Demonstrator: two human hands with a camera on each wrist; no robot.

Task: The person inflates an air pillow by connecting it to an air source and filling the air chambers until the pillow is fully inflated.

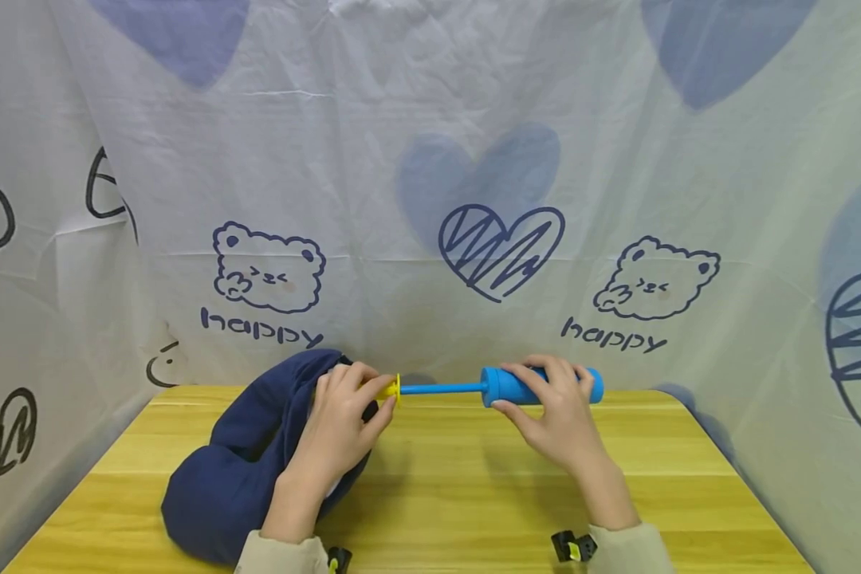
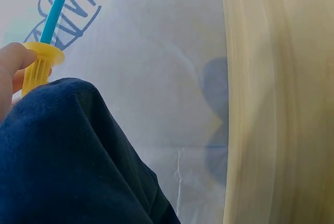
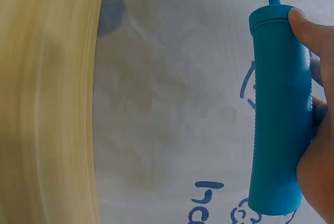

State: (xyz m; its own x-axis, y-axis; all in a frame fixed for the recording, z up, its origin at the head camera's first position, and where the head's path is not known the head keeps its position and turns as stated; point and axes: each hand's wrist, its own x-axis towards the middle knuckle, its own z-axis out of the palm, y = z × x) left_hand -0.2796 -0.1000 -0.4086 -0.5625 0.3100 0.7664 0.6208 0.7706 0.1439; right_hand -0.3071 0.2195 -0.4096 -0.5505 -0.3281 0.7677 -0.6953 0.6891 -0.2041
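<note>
A blue hand pump (image 1: 512, 387) is held level above the table, its thin blue rod (image 1: 441, 389) drawn out to the left. My right hand (image 1: 563, 414) grips the pump's cylinder, thumb near its ribbed collar in the right wrist view. At the rod's other end is a yellow flanged nozzle piece (image 2: 37, 70), which my left hand (image 1: 340, 418) pinches between thumb and fingers. Right by the left hand stands a navy U-shaped neck pillow (image 1: 218, 494), its fabric overlapping the nozzle's lower end in the left wrist view. That end of the nozzle is hidden.
The wooden table (image 1: 459, 502) carries the pillow on its left side. Behind it hangs a pale cloth (image 1: 380, 303) printed with hearts and bears, close to the table's back edge; more cloth hangs at both sides.
</note>
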